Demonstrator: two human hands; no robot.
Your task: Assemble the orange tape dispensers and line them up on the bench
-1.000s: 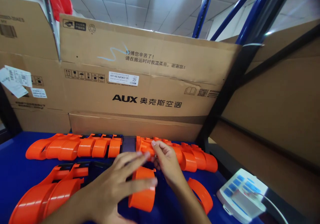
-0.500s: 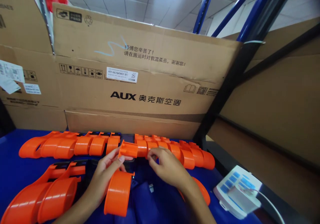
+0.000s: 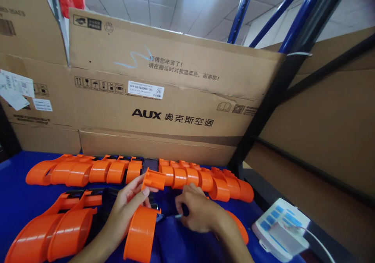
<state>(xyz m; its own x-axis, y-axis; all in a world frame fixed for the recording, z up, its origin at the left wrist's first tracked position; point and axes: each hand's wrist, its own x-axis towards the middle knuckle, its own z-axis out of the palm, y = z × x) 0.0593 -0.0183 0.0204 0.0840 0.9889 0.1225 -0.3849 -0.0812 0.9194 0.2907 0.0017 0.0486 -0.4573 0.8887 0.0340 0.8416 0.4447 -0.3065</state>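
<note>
The work in hand looks like an assembly step. The left hand [image 3: 125, 210] holds an orange dispenser shell [image 3: 142, 231] just above the blue worktop [image 3: 17, 200], near the front edge and between the two hands. Its grip is clenched around the shell's neck, thumb on top and fingers underneath. The round body hangs toward the person and the narrow head points up toward the far row of shells [image 3: 187, 177].

The right hand [image 3: 200, 212] sits just beside it, knuckles up and fingers curled in. Its grip appears pinched on a small metal part [image 3: 177, 216], whose silvery tip points at the shell's dark middle. The part is too small to identify.

By my judgement, the next move calls for a steady left hand and fine aim from the right fingertips, since the part is tiny and the opening is partly hidden by the thumb.

More shells lie in a pile at near left [image 3: 58, 228], and a white keypad device [image 3: 281, 228] sits well apart at right.
</note>
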